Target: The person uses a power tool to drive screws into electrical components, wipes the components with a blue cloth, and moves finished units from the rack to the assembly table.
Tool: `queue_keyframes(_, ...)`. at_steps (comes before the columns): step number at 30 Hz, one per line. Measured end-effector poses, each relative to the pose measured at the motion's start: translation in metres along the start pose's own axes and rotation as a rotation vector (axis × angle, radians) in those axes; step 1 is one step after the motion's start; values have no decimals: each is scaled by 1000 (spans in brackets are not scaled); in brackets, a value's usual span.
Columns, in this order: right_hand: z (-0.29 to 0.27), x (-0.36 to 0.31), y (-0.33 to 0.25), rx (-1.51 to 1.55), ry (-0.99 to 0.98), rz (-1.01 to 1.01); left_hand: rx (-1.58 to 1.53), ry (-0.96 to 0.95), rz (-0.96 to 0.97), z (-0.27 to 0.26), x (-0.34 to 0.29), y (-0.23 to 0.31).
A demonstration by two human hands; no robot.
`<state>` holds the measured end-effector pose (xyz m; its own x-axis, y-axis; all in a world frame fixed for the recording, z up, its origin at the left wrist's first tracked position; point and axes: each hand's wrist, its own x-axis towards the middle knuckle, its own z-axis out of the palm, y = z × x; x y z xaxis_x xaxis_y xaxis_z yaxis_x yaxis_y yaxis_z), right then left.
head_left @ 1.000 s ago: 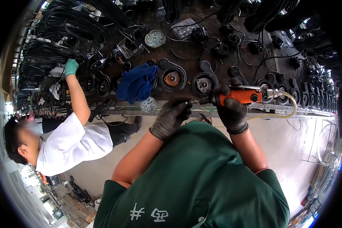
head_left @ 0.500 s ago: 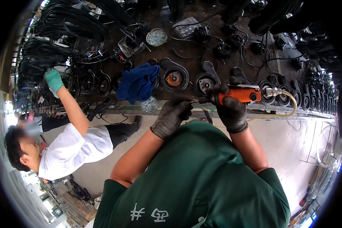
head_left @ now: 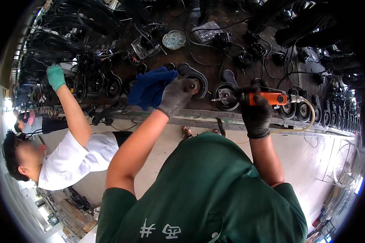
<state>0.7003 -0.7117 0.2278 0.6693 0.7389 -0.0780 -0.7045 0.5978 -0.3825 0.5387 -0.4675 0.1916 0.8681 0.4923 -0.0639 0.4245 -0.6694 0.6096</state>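
My right hand (head_left: 256, 115), in a dark work glove, is wrapped round an orange air screwdriver (head_left: 267, 99). The tool lies sideways, its bit pointing left over a round black housing (head_left: 226, 106) with a grey metal plate. My left hand (head_left: 177, 96), also gloved, reaches over another round black housing (head_left: 203, 81) with a curved arm. Its closed fingertips are at the reddish-brown plate (head_left: 196, 86) in that housing's middle; whatever they pinch is too small to make out. A blue cloth (head_left: 148, 87) lies just left of this hand.
A dish of small screws (head_left: 174, 40) and a clear plastic tray (head_left: 207, 31) sit farther back among black cables. More black housings (head_left: 288, 109) line the bench edge. A tan hose (head_left: 313, 111) runs from the tool. At left, a co-worker's green-gloved hand (head_left: 56, 77) touches cables.
My left hand has moved up and left from beside the tool's bit to the housing with the reddish-brown plate. The screwdriver has shifted slightly right, still in my right hand.
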Motion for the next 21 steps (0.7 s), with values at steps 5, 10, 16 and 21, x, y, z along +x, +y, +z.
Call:
queue_keyframes(5,1,7,2,-43,-25,-28,376,-205,50,-2,28,-4)
queue_keyframes(10,-8,11,8,-168,-61,-63,496,-305,36,1,39,1)
queue_keyframes(16,1,21,11,-235,-26,-51,487,-289,-29,11,36,-3)
queue_keyframes(21,3,37,15,-355,-105,-32,453,-284,-124,10,38,1)
